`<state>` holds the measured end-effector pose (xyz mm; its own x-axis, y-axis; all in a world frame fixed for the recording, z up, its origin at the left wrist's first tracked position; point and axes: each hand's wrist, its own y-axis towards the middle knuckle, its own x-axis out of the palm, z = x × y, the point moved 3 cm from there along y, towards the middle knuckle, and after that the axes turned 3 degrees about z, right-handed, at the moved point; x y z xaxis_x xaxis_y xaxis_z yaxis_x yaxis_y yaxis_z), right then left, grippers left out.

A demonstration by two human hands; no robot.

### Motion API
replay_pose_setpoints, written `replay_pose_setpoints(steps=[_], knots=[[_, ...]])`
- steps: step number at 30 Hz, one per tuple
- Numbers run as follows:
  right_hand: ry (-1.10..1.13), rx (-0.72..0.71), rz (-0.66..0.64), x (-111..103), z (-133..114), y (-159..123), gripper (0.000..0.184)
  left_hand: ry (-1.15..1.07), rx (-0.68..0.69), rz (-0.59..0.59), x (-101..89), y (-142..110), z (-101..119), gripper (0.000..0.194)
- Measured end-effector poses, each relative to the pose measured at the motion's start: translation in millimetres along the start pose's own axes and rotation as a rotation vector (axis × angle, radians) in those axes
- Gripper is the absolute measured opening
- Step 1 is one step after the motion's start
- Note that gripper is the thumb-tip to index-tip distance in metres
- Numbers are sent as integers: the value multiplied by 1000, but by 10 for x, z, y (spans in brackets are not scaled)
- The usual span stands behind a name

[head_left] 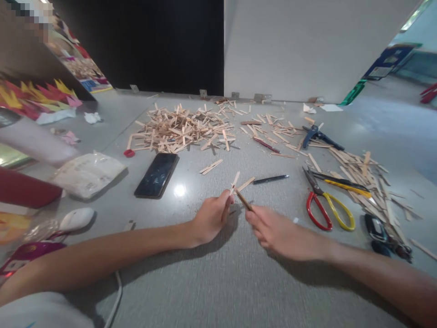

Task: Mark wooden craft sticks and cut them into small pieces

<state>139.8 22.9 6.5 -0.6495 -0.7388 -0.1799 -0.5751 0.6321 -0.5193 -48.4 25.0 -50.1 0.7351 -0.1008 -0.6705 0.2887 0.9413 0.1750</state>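
My left hand (210, 219) is closed, pinching a small pale wooden craft stick (236, 177) upright between thumb and finger. My right hand (275, 230) grips a thin brown rod-like tool (243, 199), its tip touching or very near the stick at my left fingertips; I cannot tell its exact kind. Another craft stick (246, 184) slants just behind, and whether it is joined to the held one is unclear. Beyond my hands lie a black pen (271, 179) and a loose pair of craft sticks (210, 167).
A heap of craft sticks (184, 127) covers the back of the table. On the right lie red-and-yellow-handled scissors (319, 196), a yellow-black cutter (344, 183), blue pliers (317, 135) and keys (385, 237). A phone (157, 175), plastic packet (89, 174) and mouse (77, 219) are left.
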Motion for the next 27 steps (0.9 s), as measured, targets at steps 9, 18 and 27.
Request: replay_pose_setpoints(steps=[9,18,27], knots=[[119,280,-297,-370,-105,-75,45,70,41,-35,20,-6,-2,22],[-156,167,-120,-527,-280,-161,56,74,84,-65,28,-4,12,23],[-185,128,-19,-535,-286,-195,50,33,74,-50,32,-17,2,24]])
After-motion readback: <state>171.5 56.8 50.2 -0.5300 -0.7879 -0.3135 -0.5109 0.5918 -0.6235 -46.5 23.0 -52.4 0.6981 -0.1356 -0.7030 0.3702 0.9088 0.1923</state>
